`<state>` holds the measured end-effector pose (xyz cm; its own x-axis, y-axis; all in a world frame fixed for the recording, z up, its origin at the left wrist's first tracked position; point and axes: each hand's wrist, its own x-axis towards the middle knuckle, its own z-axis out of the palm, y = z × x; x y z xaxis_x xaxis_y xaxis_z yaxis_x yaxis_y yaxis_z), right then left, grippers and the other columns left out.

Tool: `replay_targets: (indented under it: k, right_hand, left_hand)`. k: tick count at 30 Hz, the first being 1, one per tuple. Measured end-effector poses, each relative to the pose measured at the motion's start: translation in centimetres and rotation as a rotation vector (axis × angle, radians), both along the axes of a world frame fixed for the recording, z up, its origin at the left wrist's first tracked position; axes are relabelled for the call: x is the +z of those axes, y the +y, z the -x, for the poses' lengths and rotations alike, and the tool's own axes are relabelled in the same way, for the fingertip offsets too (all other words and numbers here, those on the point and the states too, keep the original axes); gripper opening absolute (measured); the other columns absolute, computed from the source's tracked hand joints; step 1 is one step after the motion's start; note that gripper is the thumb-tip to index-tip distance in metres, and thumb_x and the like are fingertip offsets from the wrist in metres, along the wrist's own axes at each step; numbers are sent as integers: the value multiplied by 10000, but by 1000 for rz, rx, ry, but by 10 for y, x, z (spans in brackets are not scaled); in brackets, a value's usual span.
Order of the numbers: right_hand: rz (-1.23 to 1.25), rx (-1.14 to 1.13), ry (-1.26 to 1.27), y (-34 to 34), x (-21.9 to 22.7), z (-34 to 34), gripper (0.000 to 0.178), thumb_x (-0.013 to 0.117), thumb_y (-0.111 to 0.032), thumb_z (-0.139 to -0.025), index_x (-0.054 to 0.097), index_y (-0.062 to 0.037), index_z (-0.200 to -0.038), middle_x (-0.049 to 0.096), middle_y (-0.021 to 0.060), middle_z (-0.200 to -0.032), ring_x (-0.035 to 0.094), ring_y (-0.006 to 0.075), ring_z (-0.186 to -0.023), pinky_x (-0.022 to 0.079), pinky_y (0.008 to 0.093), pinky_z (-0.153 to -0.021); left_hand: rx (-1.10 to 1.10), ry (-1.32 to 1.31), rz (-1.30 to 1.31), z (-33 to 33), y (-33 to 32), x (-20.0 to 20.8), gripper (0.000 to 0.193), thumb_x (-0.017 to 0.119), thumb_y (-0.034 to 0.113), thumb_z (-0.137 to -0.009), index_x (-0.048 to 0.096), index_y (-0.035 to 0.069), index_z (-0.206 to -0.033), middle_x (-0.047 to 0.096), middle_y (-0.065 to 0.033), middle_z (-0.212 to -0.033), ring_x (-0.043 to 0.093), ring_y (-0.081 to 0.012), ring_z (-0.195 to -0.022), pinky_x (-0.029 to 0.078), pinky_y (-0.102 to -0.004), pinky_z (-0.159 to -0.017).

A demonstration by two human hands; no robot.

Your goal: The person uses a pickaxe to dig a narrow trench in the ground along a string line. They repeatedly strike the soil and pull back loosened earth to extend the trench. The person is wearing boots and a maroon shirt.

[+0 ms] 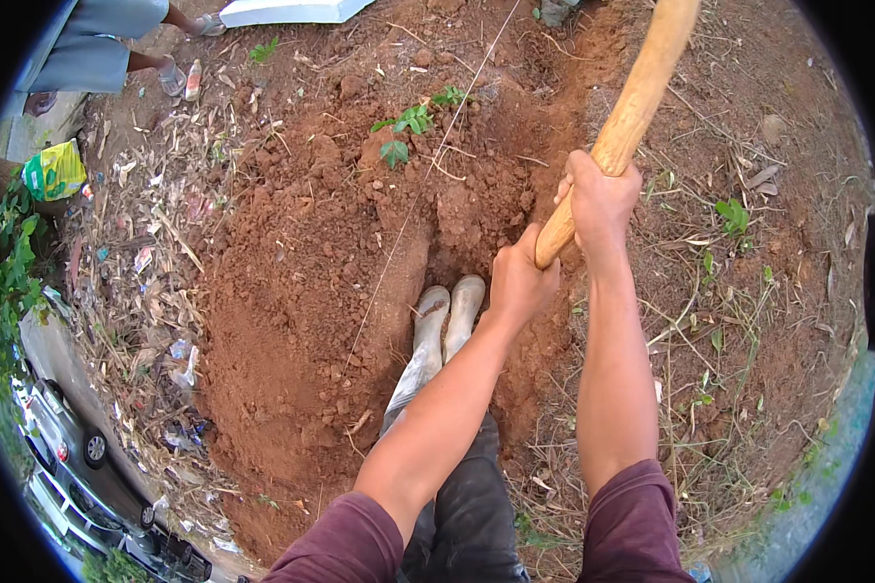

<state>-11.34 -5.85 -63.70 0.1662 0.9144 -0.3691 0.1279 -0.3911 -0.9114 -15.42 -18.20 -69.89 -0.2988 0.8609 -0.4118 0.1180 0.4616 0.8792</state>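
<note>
Both hands grip a thick, pale wooden tool handle (644,89), which slants up to the right and leaves the view at the top. Its working head is out of sight, so the kind of tool cannot be told. My left hand (522,282) is wrapped round the butt end. Just above it, my right hand (603,202) is closed round the shaft. Below the hands, my pale, dirt-smeared boots (449,309) stand in a narrow trench (472,238) of reddish-brown soil. A thin taut string (405,225) runs across the loose earth left of the trench.
Crumbled soil (282,321) is heaped to the left, with a leafy sprig (413,120) on it. Litter and dry leaves (156,243) border the heap. A person (107,49) stands at the far left beside a white slab (292,10). Cars (87,437) are parked lower left.
</note>
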Motion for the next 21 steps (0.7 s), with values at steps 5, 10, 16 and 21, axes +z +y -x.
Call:
replay_targets:
  k: [5,10,16,21]
  right_hand:
    - [696,-36,-222,-196,-100,-75,118,685,-66,-807,633,34,-845,596,84,-627,594,195,-465,476,364,-410]
    - [661,-72,-109,-283,22,-42,194,629,62,-799,523,12,-954,555,69,-630,557,177,-439,463,343,-380]
    - [51,-78,-38,-111,34,-31,156,624,37,-804,541,10,-933,581,71,-630,559,162,-452,459,307,-406]
    - [-58,-84,5,-50,-56,-13,116,661,9,-823,547,-1,-841,575,61,-610,549,157,-442,447,315,-400]
  left_hand:
    - [-191,-79,716,-59,-193,33,373,683,153,-834,638,-21,-1161,701,-323,-1023,673,-475,-1053,536,-530,-929]
    - [-115,-58,573,-35,-298,131,316,740,159,-807,661,0,-1069,722,-281,-888,738,-423,-878,580,-499,-755]
    - [-60,-36,-14,-33,-120,29,267,761,117,-862,631,7,-1068,690,-260,-812,738,-417,-852,557,-432,-657]
    - [5,-70,34,-15,-40,-48,204,701,84,-852,623,12,-1026,682,-277,-853,694,-461,-847,537,-479,-700]
